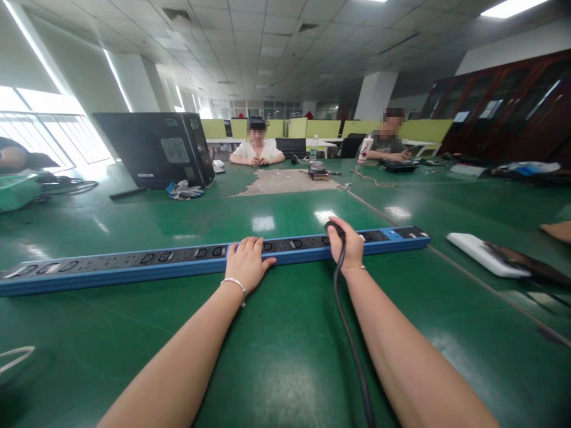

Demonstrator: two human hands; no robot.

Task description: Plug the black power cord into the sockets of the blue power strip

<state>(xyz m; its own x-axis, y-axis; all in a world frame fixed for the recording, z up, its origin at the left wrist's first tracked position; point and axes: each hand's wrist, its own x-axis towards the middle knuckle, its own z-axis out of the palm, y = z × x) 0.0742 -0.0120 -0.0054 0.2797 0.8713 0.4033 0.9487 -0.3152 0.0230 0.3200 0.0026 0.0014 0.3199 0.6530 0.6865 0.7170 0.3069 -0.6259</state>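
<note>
A long blue power strip with a row of black sockets lies across the green table. My left hand rests over its middle, fingers across the top and thumb along the near side. Further right, my right hand is closed on the end of a black cable, just above the strip's sockets. The cable hangs from the hand and runs toward me between my forearms. The plug's front is hidden by the fingers.
A black computer case stands at the back left, with gloves beside it. A white power bank and dark phone-like object lie right. Two people sit across the green table; another person's arm shows far left.
</note>
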